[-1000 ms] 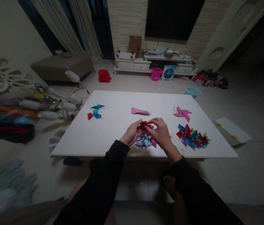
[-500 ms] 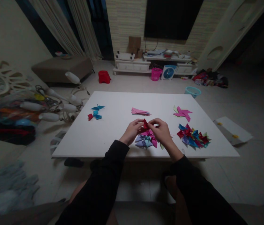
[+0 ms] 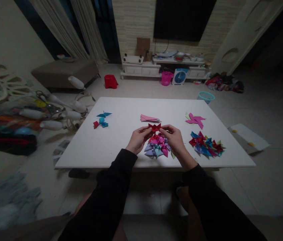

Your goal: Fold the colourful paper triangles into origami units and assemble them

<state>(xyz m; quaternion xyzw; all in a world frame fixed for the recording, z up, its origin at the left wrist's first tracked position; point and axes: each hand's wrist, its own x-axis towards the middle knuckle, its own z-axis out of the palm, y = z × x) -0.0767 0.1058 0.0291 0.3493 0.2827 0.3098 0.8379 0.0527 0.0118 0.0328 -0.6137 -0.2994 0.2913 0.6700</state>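
Between my two hands is a red folded paper piece [image 3: 154, 127], spread wide with pointed ends. My left hand [image 3: 138, 138] pinches its left end, and my right hand [image 3: 173, 136] pinches the right end. Just below it on the white table [image 3: 116, 140] lies a cluster of pink, red, lilac and mint folded paper pieces [image 3: 157, 149], partly covered by my hands. Beyond my fingers rests a small stack of pink paper strips [image 3: 149, 118].
To the right is a heap of multicoloured folded paper [image 3: 208, 144], with pink and green paper pieces [image 3: 195, 120] behind it. A blue paper crane [image 3: 103, 114] and blue and red folded pieces [image 3: 101, 123] sit at the left. A turquoise basket [image 3: 206, 97] stands beyond the table.
The red paper piece has turned and widened between my hands, now showing both pointed ends. My fingers have shifted to its two sides. The camera view has moved slightly.
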